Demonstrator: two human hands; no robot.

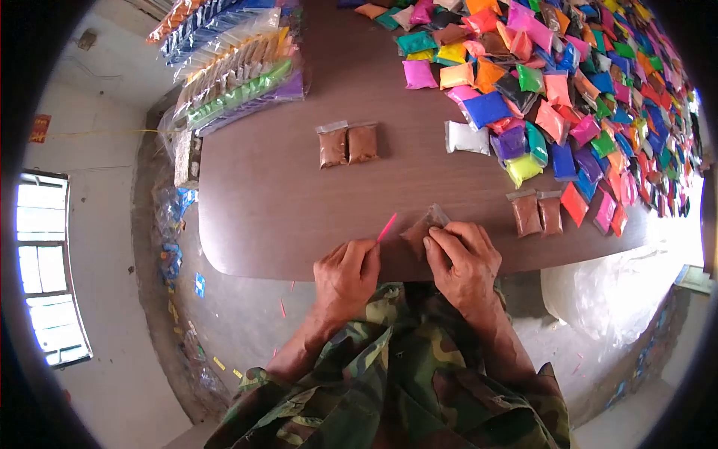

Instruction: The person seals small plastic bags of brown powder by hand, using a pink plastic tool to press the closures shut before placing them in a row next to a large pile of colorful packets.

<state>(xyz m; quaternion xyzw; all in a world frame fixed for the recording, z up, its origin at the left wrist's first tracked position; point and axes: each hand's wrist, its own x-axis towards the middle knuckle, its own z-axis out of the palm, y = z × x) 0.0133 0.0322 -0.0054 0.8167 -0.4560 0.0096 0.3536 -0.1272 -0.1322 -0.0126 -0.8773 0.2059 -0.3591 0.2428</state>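
Note:
Between the closed fingers of my left hand (345, 271) is a thin pink stick (387, 226), its free end pointing up and to the right. My right hand (467, 262) pinches a small clear packet with brown contents (419, 230) at the table's near edge. The packet lies tilted, partly covered by the fingers. Farther up the table, two brown packets (363, 143) rest side by side. Another pair of brown packets (526, 215) lies to the right of my right hand.
A large heap of small colourful packets (553, 97) covers the table's right side. Long clear bags of coloured packets (239, 82) are stacked at the far left. A white packet (467, 138) lies by the heap. Clear plastic (609, 288) hangs below the right edge.

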